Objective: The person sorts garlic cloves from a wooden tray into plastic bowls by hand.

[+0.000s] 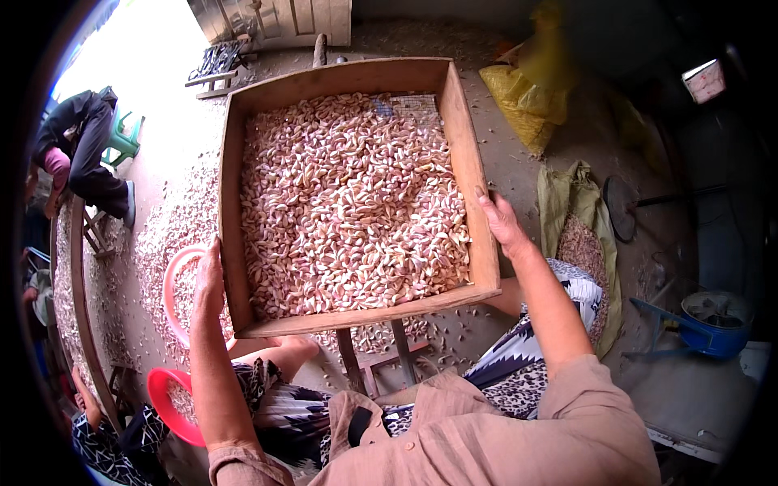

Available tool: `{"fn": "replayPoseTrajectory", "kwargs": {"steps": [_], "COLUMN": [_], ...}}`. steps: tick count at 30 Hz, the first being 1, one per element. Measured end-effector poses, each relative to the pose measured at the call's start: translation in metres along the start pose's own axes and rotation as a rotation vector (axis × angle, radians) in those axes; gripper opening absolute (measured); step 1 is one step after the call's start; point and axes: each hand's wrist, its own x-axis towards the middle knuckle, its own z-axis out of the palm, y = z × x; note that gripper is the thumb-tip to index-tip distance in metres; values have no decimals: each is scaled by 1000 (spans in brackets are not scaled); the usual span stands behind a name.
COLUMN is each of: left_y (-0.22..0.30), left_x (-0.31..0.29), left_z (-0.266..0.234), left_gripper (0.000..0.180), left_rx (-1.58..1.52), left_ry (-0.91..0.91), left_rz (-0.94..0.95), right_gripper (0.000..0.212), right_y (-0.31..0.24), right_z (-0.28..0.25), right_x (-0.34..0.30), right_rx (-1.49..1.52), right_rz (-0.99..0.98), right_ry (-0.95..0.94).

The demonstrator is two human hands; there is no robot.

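A square wooden sieve [373, 312] with raised sides is in front of me, above my lap. Pinkish-white garlic cloves [356, 202] cover most of its bottom, and bare wire mesh [417, 107] shows in the far right corner. My left hand [209, 279] is closed on the left side, its fingers partly hidden by the wood. On the right side, my right hand [501, 220] grips the frame, thumb on the outer wall and fingers mostly out of sight beneath.
Pink basin [172, 312] and red basin [164, 411] stand left. Loose cloves litter the floor. A person [89, 154] sits far left by a long wooden board [79, 275]. Right are a yellow sack [519, 101], an open sack of cloves [579, 247] and a blue container [713, 336].
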Motion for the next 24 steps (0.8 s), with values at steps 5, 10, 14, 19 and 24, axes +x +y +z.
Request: {"fn": "replayPoseTrajectory", "kwargs": {"steps": [5,10,14,19,24], "left_y": [-20,-17,-18,-8,-6], "left_x": [-4,-13,-10,-26,-5], "left_z": [-7,1,3,-9,-6], "left_gripper": [68,74,79,81,62], "left_rx": [-277,-303,-223,-37,96], "left_ry": [-164,-185,-199,1,75], "left_rz": [-14,-38,-68,-52,50], "right_gripper": [76,77,69,38,12], "right_y": [32,36,34,-48,-82], "right_z": [8,5,4,30,47], "right_x": [-24,-36,-34,-41,-15], "right_rx": [391,516,252,-544,-620], "right_rz": [169,262,67,-489,-585], "right_ry": [-112,-135,60,459,167]}}
